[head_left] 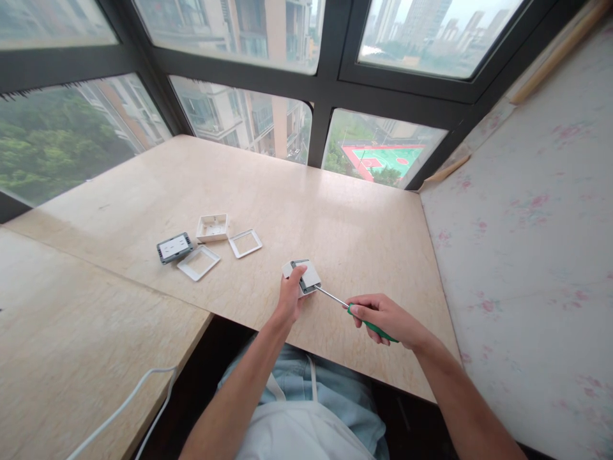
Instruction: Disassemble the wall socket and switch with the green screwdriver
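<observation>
My left hand (pixel 291 292) grips a white wall switch (pixel 311 273) with a grey frame, seated in a white mounting box (pixel 287 268); the thumb presses on its face. In my right hand (pixel 380 316) is a screwdriver (pixel 334 298) with a green handle, the fingers wrapped round it. Its metal shaft points left, and the tip meets the lower edge of the switch's grey frame. Whether the tip sits in a screw is too small to tell.
To the left lie a socket module (pixel 174 248), an open mounting box (pixel 212 228), a white cover frame (pixel 199 263) and a second cover frame (pixel 246 243). A white cable (pixel 125 404) hangs at the lower left. Windows and a papered wall (pixel 527 255) border the tabletop (pixel 373 236).
</observation>
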### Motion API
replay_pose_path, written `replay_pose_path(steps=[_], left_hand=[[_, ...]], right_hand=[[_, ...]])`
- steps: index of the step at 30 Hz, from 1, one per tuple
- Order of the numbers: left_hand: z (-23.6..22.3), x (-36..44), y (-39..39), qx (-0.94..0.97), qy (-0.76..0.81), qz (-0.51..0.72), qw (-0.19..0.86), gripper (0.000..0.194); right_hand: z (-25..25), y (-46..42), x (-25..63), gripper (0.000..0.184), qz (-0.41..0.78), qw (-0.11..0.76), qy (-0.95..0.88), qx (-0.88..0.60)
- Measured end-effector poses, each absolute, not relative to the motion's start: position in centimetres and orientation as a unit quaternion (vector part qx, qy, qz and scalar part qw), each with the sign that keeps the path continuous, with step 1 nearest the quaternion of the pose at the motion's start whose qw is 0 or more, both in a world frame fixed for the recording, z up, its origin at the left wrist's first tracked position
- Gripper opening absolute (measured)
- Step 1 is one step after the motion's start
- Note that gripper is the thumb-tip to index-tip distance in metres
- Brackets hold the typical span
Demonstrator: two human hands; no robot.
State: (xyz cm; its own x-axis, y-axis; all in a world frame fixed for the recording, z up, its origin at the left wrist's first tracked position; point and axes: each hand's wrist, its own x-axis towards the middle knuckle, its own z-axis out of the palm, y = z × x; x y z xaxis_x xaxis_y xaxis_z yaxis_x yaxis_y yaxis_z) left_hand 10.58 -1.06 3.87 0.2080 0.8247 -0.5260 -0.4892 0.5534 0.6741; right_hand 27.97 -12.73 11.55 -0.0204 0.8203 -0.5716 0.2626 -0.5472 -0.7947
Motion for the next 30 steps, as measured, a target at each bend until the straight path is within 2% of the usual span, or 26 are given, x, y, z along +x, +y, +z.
replay_pose_path(steps=[7,21,25,30], left_hand=[[4.2,10.1,-0.8,0.189,0.468,0.433,0.746,0.037],[3.7,9.6,-1.4,0.186,0.462,0.457,0.736,0.041],[3.5,9.2,-1.8,0.172,0.465,0.458,0.738,0.045],[3.0,9.1,-2.1,0.161,0.439,0.482,0.741,0.047]], right_hand=[[8.6,-13.4,27.5,0.052,0.679,0.336,-0.292,-0.584],[4.9,-14.6,26.2,0.03,0.812,0.399,-0.099,-0.415],[4.4,-14.6,25.5,0.031,0.818,0.399,-0.104,-0.401],[5.5,-14.6,25.5,0.041,0.754,0.396,-0.192,-0.488]])
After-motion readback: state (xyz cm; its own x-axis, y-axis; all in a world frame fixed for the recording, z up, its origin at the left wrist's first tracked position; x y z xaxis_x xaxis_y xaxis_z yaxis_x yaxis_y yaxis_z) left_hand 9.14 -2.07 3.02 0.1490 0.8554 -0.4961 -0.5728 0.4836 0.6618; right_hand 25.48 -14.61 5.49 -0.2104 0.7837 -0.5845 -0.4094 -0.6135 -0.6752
